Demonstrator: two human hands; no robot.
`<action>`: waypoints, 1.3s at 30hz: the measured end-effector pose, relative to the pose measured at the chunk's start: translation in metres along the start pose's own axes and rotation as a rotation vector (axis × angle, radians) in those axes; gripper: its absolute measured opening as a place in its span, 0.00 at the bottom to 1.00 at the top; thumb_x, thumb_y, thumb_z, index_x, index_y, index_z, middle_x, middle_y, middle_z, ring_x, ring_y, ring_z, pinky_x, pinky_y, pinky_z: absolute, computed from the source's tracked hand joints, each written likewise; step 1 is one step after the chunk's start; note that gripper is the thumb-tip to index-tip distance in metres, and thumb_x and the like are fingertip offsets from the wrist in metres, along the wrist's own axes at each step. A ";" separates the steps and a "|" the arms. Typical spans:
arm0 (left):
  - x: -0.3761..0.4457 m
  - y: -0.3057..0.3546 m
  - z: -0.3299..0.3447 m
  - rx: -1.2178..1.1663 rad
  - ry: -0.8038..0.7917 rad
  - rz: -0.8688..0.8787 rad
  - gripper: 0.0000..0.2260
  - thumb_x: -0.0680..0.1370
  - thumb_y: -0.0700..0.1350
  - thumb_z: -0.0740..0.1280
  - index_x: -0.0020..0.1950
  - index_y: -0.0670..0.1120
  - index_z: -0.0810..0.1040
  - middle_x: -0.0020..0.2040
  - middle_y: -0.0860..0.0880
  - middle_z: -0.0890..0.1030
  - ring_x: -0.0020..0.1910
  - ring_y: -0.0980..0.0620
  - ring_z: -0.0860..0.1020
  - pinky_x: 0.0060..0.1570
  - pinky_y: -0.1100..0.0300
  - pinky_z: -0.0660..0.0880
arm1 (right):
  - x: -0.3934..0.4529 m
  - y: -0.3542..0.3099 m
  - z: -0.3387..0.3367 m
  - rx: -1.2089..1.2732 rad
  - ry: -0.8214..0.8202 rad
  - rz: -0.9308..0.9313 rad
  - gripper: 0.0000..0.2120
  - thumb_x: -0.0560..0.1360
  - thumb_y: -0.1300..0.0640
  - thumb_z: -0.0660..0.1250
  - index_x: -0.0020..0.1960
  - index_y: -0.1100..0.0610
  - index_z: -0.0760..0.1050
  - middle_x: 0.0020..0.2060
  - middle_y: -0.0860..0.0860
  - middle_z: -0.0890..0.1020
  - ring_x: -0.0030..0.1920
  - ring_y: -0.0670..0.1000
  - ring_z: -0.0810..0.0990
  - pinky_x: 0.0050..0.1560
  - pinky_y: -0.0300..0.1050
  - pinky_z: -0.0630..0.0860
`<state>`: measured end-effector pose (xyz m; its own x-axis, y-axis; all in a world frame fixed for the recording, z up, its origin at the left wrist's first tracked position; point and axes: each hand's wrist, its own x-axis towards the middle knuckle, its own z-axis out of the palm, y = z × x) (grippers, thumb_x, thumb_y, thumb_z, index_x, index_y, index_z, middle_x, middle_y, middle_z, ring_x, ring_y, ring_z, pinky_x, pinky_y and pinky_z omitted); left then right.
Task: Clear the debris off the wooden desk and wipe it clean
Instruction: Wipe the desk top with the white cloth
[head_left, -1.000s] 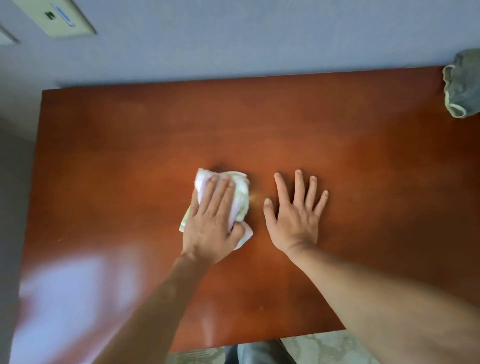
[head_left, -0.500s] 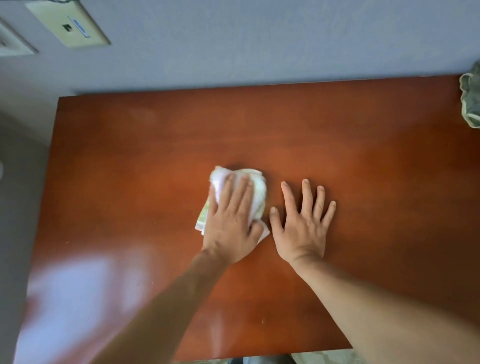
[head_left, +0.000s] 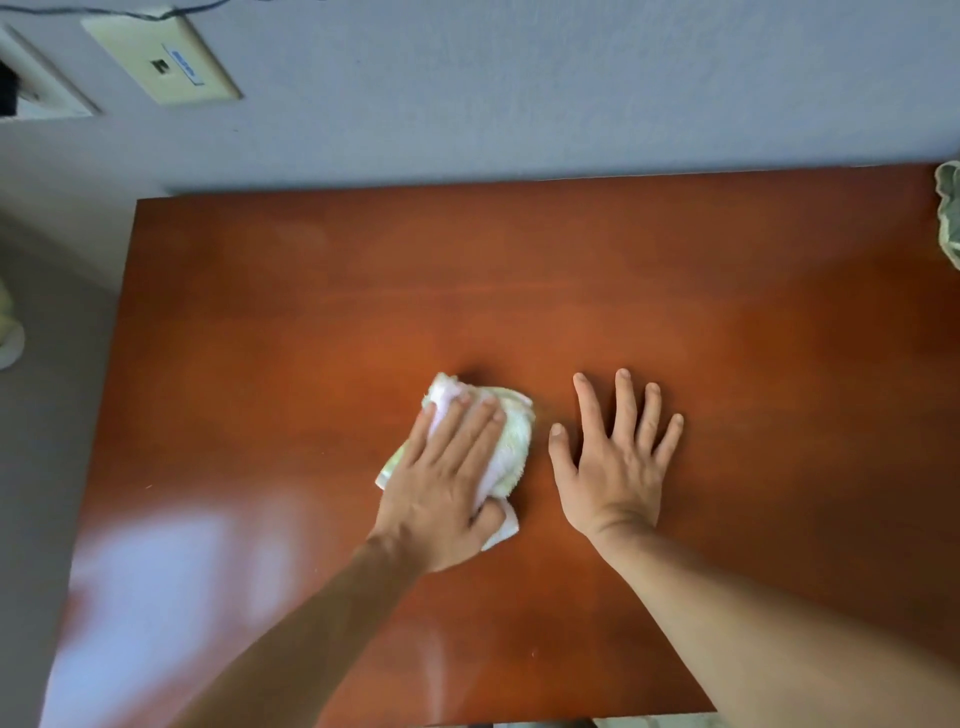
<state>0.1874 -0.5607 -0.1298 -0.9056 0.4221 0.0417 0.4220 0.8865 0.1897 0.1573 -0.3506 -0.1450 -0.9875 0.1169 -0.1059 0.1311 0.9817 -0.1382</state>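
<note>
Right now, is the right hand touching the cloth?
Apart. The head view shows bare desk between the right hand, lying flat, and the cloth under the left hand.

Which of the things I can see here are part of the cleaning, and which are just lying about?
Part of the job:
wooden desk
cloth under the left hand
right hand, flat on the desk

Just there:
wall plate
crumpled greenish fabric at the desk's far right edge

Head cam, steep downward, close over desk (head_left: 519, 260)
</note>
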 end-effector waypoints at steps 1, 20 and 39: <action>0.009 -0.005 -0.001 -0.013 0.019 -0.120 0.36 0.76 0.54 0.60 0.81 0.38 0.63 0.83 0.41 0.61 0.84 0.40 0.53 0.79 0.34 0.54 | 0.000 0.000 0.000 0.002 -0.002 0.002 0.31 0.81 0.36 0.51 0.82 0.40 0.57 0.84 0.54 0.55 0.83 0.64 0.50 0.79 0.71 0.47; 0.091 -0.067 -0.010 0.086 -0.107 0.320 0.38 0.74 0.57 0.58 0.83 0.45 0.61 0.84 0.48 0.60 0.83 0.38 0.53 0.80 0.34 0.47 | 0.000 0.000 -0.002 -0.010 -0.030 0.011 0.30 0.81 0.36 0.49 0.82 0.40 0.57 0.84 0.54 0.56 0.83 0.63 0.48 0.80 0.70 0.45; 0.102 -0.053 -0.008 0.009 -0.051 -0.215 0.35 0.75 0.56 0.57 0.81 0.44 0.64 0.80 0.50 0.65 0.83 0.41 0.50 0.78 0.34 0.51 | 0.129 -0.019 -0.026 -0.095 -0.132 -0.120 0.33 0.80 0.32 0.45 0.83 0.38 0.44 0.84 0.53 0.45 0.82 0.69 0.39 0.77 0.74 0.38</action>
<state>0.0725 -0.5658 -0.1276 -0.9715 0.2322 -0.0481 0.2203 0.9587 0.1798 0.0256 -0.3508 -0.1308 -0.9747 -0.0159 -0.2230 -0.0015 0.9979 -0.0643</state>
